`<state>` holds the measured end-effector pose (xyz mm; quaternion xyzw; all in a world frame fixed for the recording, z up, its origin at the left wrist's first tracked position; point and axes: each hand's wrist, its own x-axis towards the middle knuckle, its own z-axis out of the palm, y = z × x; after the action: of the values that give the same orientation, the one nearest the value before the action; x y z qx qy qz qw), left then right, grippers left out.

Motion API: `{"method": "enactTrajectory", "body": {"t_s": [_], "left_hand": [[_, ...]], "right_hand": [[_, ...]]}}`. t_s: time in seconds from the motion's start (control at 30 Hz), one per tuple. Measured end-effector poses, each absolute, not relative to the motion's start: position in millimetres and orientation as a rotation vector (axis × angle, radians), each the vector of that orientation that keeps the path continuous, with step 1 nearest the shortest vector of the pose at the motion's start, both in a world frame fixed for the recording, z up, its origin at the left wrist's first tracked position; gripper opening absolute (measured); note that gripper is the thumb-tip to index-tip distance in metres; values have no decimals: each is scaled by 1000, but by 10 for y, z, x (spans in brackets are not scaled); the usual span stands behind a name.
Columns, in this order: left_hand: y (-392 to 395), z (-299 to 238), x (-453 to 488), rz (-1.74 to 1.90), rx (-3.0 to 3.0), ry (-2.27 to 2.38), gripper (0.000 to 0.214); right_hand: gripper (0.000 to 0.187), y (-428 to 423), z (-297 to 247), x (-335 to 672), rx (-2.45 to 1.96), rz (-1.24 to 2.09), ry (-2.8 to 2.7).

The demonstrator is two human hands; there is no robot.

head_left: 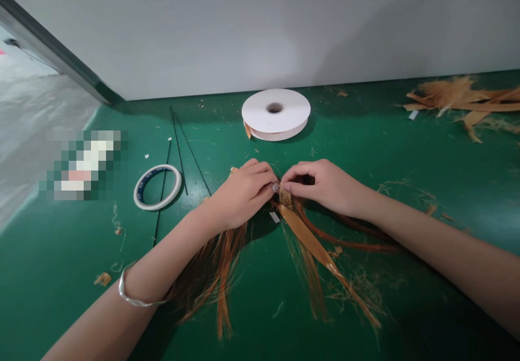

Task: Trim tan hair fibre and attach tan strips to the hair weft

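My left hand [244, 193] and my right hand [325, 185] meet thumb to thumb over the green table [260, 317]. Both are closed in a pinch on a bundle of orange ribbon strips [309, 242], gripped at its gathered middle. Frayed ribbon ends fan out toward me under both wrists. A silver bangle [130, 293] circles my left wrist. A small white scrap [275, 217] lies just below the pinch point.
A white ribbon spool [276, 113] lies flat behind my hands. A roll of thin tape [157, 186] sits to the left, with thin black rods [179, 150] beside it. Orange ribbon offcuts [463, 101] pile at the far right. A grey wall backs the table.
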<state>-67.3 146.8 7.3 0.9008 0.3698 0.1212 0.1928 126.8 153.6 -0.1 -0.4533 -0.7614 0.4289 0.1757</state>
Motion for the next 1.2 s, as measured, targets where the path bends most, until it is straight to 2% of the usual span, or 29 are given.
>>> {"method": "enactTrajectory", "body": {"t_s": [0.43,0.63,0.87,1.2], "left_hand": [[1486,64,-668,359,2465,1012,26],[1471,76,-707,624,2487,1155,17],[1466,29,-662,371,2536,1262,19],[1461,-6,-633,347,2522,1208,18]], "right_hand": [[24,1538,7,1267,-1275,1210,-2150],[20,1550,41,1291,-1245,1306,-2159],[19,1548,53,1298,-1277,1277,-2174],[15,1543,-8,1244,-1292,1073,-2219]]}}
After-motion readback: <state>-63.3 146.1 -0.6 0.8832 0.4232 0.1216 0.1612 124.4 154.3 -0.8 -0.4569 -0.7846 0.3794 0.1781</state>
